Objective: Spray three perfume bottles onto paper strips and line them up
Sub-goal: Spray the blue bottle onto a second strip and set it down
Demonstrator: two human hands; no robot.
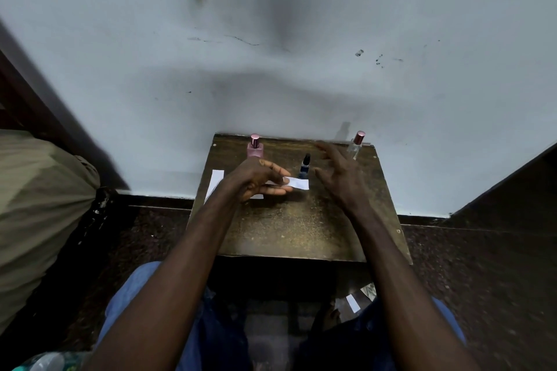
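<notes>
Three perfume bottles stand at the back of a small wooden table (289, 232): a pink bottle (255, 148) with a pink cap at the left, a small dark bottle (305, 166) in the middle, a clear bottle (355, 144) with a red cap at the right. My left hand (259, 179) pinches a white paper strip (298, 183) just in front of the dark bottle. Another white strip (214, 184) lies at the table's left edge, partly under my left forearm. My right hand (340, 178) hovers with its fingers spread, empty, between the dark and clear bottles.
A pale wall rises right behind the table. An olive fabric bundle (39, 208) sits at the left. A scrap of white paper (353, 303) and a foil piece (369, 290) lie on the dark floor by my right knee. A plastic bottle (45, 361) shows at bottom left.
</notes>
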